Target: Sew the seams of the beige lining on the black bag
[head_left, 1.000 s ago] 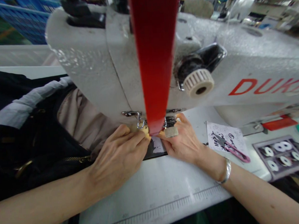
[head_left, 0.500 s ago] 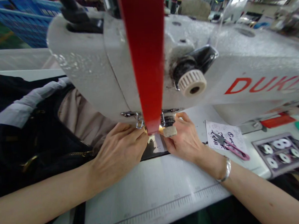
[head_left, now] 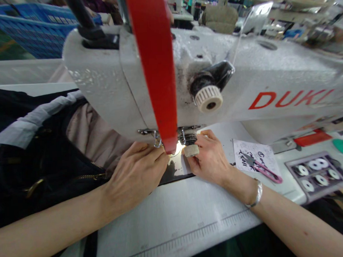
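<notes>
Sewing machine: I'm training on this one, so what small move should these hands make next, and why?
Probably nudge the dark fabric squarely under the presser foot, guiding it with the left hand and right hand. Both hands are close in at the foot, and the fabric lies just in front of it.

Two bare forearms angle inward from the lower corners: the person's left forearm (head_left: 43,225) and right forearm (head_left: 299,223). The left hand (head_left: 135,181) lies palm down, its fingers (head_left: 154,156) together and reaching right. The right hand (head_left: 210,161) is also palm down, its fingers slightly curled. The two hands are close together, fingertips facing, with both wrists low and gently bent.
</notes>
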